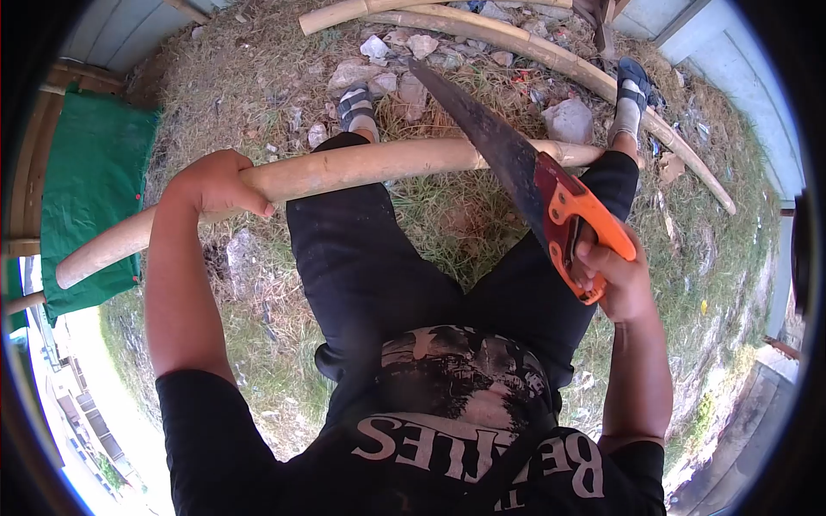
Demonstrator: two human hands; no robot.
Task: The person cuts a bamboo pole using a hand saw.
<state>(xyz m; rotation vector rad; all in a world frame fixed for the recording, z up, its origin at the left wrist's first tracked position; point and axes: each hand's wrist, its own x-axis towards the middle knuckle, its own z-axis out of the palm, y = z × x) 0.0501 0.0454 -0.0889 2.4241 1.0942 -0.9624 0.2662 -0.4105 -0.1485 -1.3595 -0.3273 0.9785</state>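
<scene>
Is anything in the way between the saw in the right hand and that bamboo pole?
Nothing visible. The saw in the right hand crosses in front of the bamboo pole in this view, though I cannot tell whether they touch. The left hand holds the pole well away from the saw.

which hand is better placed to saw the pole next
Right, likely: the right hand grips the saw, whose blade crosses the pole in view; the left hand grips the pole.
</scene>
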